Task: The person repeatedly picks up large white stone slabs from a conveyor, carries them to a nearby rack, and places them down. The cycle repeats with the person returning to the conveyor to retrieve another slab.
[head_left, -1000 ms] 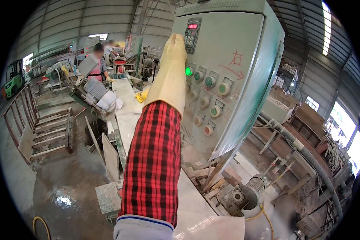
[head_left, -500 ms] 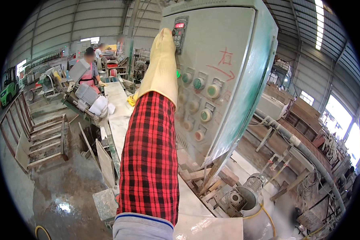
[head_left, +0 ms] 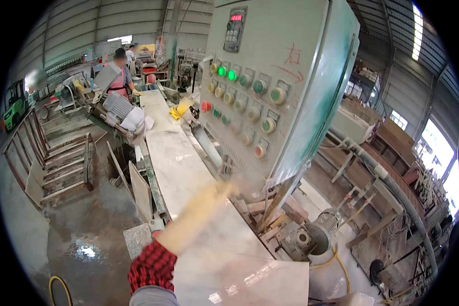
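Note:
My left hand (head_left: 199, 214), in a pale yellow glove with a red-and-black checked sleeve, is over the white stone slabs (head_left: 173, 158), below the control cabinet (head_left: 285, 30). Motion smears its fingers, so I cannot make out whether it holds anything or touches the slab. The grey-green cabinet carries a small keypad panel (head_left: 235, 29) with a lit red display. Under that are rows of round buttons, two glowing green (head_left: 232, 75), and a red knob (head_left: 205, 106). My right hand is not in view.
A motor (head_left: 324, 229) and wood pieces sit beside the slabs at right. A person (head_left: 118, 76) in a pink apron stands at the line's far end. At left are a metal rack (head_left: 66, 171), wet floor (head_left: 81, 239) and a green forklift (head_left: 15, 109).
My left hand has dropped from beside the cabinet's keypad to over the slabs. The keypad and buttons it covered now show.

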### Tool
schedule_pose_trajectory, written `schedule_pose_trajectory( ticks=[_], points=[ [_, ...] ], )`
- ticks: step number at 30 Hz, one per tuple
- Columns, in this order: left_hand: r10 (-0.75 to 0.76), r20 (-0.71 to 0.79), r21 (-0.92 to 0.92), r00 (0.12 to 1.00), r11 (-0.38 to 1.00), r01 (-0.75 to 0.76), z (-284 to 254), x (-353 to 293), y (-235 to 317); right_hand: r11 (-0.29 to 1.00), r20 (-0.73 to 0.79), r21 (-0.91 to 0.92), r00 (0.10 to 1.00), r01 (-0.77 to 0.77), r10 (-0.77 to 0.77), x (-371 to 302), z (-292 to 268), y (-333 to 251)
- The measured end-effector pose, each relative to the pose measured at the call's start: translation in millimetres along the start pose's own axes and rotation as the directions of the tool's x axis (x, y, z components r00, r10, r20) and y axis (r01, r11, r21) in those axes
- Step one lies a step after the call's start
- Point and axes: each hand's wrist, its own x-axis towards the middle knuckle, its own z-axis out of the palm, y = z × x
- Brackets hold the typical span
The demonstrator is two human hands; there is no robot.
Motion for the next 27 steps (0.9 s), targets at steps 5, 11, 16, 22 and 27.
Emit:
schedule_pose_trajectory(
  ticks=[5,11,16,22,27],
  points=[
    [-0.117,0.447,0.622,0.887,0.753,-0.214,60.8,-119.0,-51.6,1.0,0.046,-0.008,0.999,-0.015,0.016,-6.2,-39.4,46.4],
    [-0.344,0.394,0.736,0.852,0.673,-0.069,86.0,-141.4,-89.8,0.993,-0.116,-0.004,0.986,-0.12,0.118,-41.9,-66.2,88.2],
    [-0.53,0.439,0.846,0.725,0.516,-0.136,91.2,-122.4,-52.7,1.0,-0.01,0.014,1.0,-0.009,0.009,-35.1,-67.2,104.3],
    [-0.533,0.424,0.855,0.732,0.502,-0.13,101.0,-101.6,-63.2,1.0,-0.074,0.01,0.997,0.008,-0.007,-44.8,-39.5,88.1],
    [-0.644,0.422,0.803,0.638,0.592,0.066,92.0,-84.3,-54.4,0.992,-0.102,0.115,0.992,-0.06,0.072,-28.1,-33.6,102.1]
  ],
)
